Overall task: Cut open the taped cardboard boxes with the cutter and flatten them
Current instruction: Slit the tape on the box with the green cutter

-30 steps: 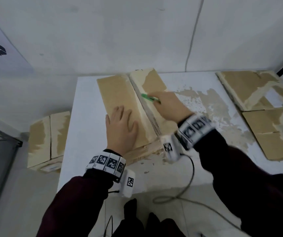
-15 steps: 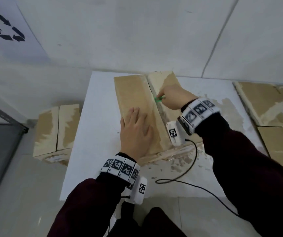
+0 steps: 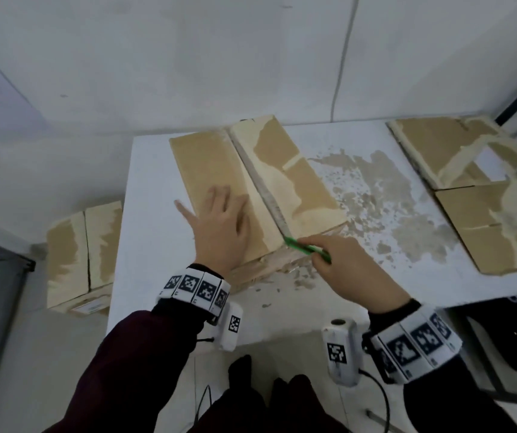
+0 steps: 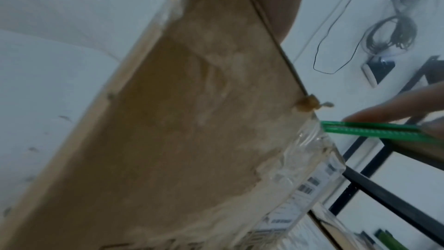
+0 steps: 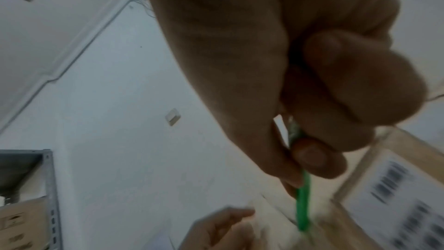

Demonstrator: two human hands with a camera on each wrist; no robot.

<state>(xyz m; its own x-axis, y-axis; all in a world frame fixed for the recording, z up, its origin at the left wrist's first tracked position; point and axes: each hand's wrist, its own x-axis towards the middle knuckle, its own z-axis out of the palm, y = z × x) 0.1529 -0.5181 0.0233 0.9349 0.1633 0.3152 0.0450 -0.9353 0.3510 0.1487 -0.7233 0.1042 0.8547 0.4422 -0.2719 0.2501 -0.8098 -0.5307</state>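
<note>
Brown taped cardboard box (image 3: 251, 189) lying on white worktop (image 3: 154, 195), running from back edge toward front edge, left of centre. Left hand (image 3: 219, 226) flat on box's left top flap, fingers straight and spread, pressing down. Right hand (image 3: 348, 267) with fingers curled round slim green plastic cutter (image 3: 305, 250), tip at near end of centre seam, at box's front top edge. Flattened brown cardboard sheets (image 3: 482, 195) at worktop's right edge. Second taped cardboard box (image 3: 82, 257) on floor, off worktop's left edge.
</note>
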